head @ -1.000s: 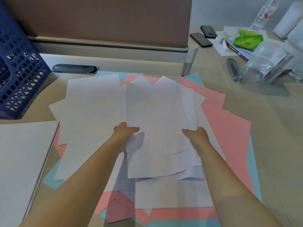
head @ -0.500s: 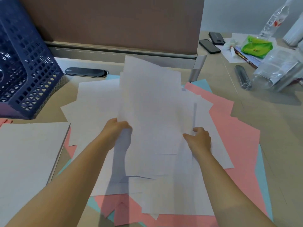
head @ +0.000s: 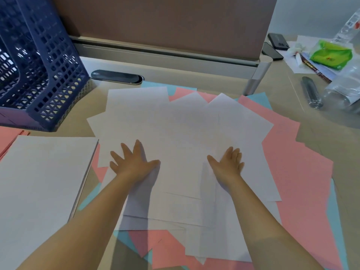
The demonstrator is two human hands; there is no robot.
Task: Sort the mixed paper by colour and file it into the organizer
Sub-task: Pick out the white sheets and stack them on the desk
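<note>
palms flat, fingers spread, my left hand (head: 134,164) and right hand (head: 228,162) press on the loose white sheets (head: 185,133) fanned over pink paper (head: 298,172) beside the organizer (head: 48,75); gathering them skewed could drag pink along and mix the colours.

organizer (head: 39,71) cut off at left/top edge. Pink sheets (head: 303,172) and blue sheets (head: 336,221) mostly buried under white sheets (head: 185,133). Plastic bottle (head: 342,98) cropped right.
</note>
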